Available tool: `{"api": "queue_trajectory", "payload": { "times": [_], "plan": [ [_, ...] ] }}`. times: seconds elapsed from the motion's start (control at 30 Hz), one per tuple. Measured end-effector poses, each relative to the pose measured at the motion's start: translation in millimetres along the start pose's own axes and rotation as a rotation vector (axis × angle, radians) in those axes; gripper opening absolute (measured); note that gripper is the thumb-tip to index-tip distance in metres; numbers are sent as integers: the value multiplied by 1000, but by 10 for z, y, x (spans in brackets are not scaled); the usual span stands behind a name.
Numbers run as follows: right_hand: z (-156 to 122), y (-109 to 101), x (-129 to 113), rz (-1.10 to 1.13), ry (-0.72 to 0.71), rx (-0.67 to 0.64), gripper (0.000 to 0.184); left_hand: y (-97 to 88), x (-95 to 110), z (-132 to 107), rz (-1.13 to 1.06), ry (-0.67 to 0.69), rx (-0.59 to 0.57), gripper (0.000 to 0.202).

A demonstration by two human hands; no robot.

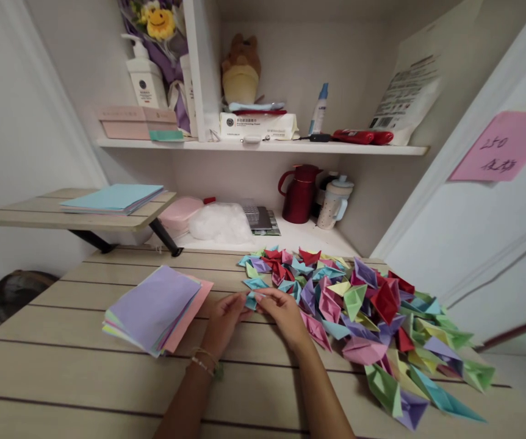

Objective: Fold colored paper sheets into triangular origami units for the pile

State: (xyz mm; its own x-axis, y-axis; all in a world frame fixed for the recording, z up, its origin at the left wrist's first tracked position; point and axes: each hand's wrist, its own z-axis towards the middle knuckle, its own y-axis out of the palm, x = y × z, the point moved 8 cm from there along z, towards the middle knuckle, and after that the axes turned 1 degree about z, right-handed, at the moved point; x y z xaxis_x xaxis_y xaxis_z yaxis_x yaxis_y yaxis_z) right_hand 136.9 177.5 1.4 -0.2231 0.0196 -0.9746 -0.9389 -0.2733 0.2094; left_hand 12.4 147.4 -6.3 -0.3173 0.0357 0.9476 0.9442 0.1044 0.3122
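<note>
Between my fingertips is a small piece of folded blue paper (251,300), partly covered by my fingers. My left hand (227,314) pinches its left side, and my right hand (284,311) grips it from the right. Both hands hover close over the slatted table (153,387). To the right lies a large heap of folded paper boats (354,299) in red, pink, purple, green, yellow and blue. A fanned stack of coloured paper sheets (155,308), purple on top, rests to the left of my left hand.
A raised side shelf (29,207) at the left holds more paper with a blue sheet (114,198) on top. Behind the table stand a dark red jug (300,194), a pale bottle (334,204) and a white plastic bag (221,222). A cabinet shelf (263,146) runs above.
</note>
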Motion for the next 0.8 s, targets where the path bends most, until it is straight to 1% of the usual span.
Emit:
{"api": "queue_trajectory", "payload": {
  "times": [0.17, 0.3, 0.37, 0.43, 0.53, 0.63, 0.7, 0.8],
  "plan": [
    [3, -20, -31, -42, -44, 41, 29, -20, -25, 21, -1, 12, -4, 33],
    [-5, -16, -70, -148, -91, 34, 29, -18, -16, 22, -4, 19, -13, 32],
    [-17, -17, -138, -279, -168, 42, 31, -21, -2, 20, 3, 23, -1, 32],
    [-39, -20, -226, -428, -267, 71, 32, -42, 18, 18, 3, 35, 40, 31],
    [-71, -17, -306, -545, -370, 105, 26, -66, 39, 12, -13, 51, 92, 28],
    [-84, -29, -310, -523, -403, 122, 30, -62, 39, 4, -5, 48, 105, 26],
    [-78, -57, -268, -449, -364, 128, 31, -58, 39, 0, 12, 47, 107, 27],
    [-67, -70, -202, -348, -282, 104, 24, -56, 40, -2, 23, 48, 107, 28]
  ]
}}
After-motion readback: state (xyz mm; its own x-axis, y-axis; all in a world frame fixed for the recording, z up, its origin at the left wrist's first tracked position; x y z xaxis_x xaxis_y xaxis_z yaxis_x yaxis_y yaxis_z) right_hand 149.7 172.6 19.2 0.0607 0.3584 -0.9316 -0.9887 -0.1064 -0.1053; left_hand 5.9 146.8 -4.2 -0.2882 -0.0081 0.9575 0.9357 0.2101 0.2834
